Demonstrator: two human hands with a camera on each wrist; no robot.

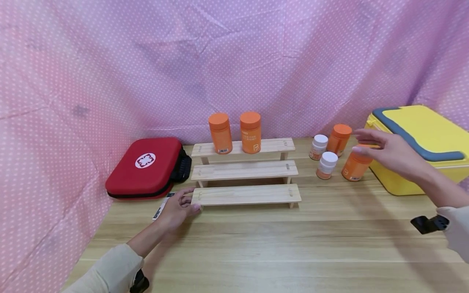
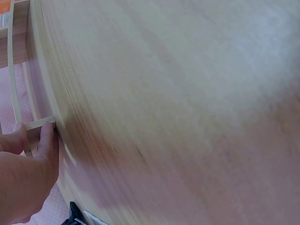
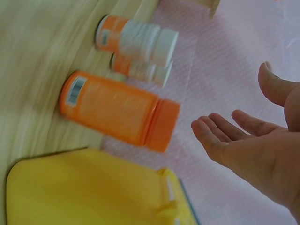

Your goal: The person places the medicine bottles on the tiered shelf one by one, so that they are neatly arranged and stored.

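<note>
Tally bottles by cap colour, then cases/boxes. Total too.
Orange-capped bottles: 4
White-capped bottles: 2
Red case: 1
Yellow box: 1
Total: 8

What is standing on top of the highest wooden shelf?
Two orange bottles stand on the highest shelf. The part directly beneath them is covered and cannot be seen.

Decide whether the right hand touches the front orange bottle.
Apart: the right wrist view shows pink cloth between the right hand and the front orange bottle.
</note>
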